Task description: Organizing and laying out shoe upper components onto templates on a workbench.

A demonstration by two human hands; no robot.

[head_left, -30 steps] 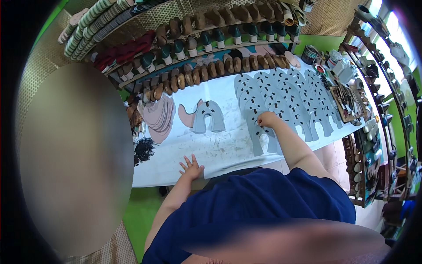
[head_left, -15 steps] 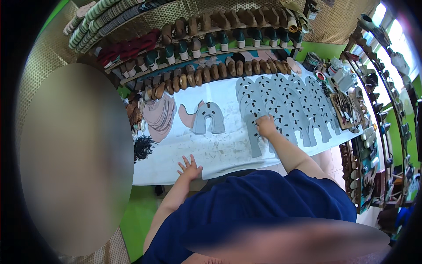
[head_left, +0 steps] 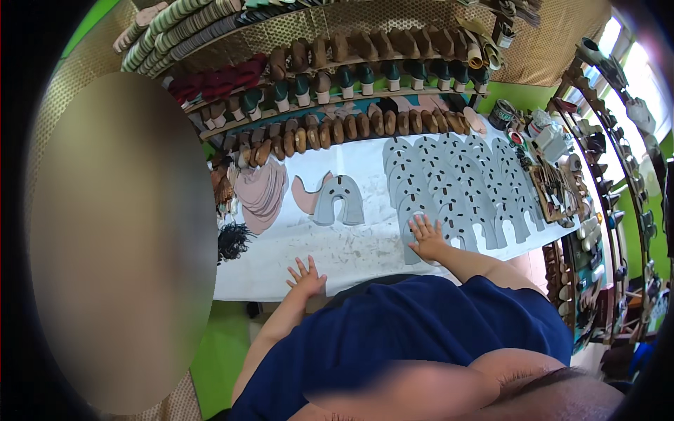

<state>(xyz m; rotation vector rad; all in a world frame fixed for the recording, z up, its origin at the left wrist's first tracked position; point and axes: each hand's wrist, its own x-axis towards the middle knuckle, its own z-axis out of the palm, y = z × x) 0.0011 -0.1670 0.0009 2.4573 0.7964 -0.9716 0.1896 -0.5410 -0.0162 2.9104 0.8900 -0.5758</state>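
Note:
My left hand (head_left: 307, 278) rests with spread fingers on the near edge of the white-covered table (head_left: 351, 259); nothing is in it. My right hand (head_left: 428, 240) lies open, fingers apart, over the nearest piece in rows of overlapping grey U-shaped shoe uppers (head_left: 460, 165) with small black marks. Left of these rows, one separate grey U-shaped shoe upper (head_left: 347, 191) lies flat, partly over a pink curved piece (head_left: 303, 198). Farther left is a fanned stack of pink pieces (head_left: 260, 193).
Brown shoe lasts (head_left: 351, 126) line the table's far side, below shelves of green and brown lasts (head_left: 365, 74). A black stringy bundle (head_left: 235, 242) lies at the left, a wooden tool tray (head_left: 551, 184) at the right. Shoe racks (head_left: 597, 161) stand beyond it.
My right hand has drawn back toward me over the nearest grey upper, and its fingers have gone from bent to spread. My left hand stays spread at the table edge.

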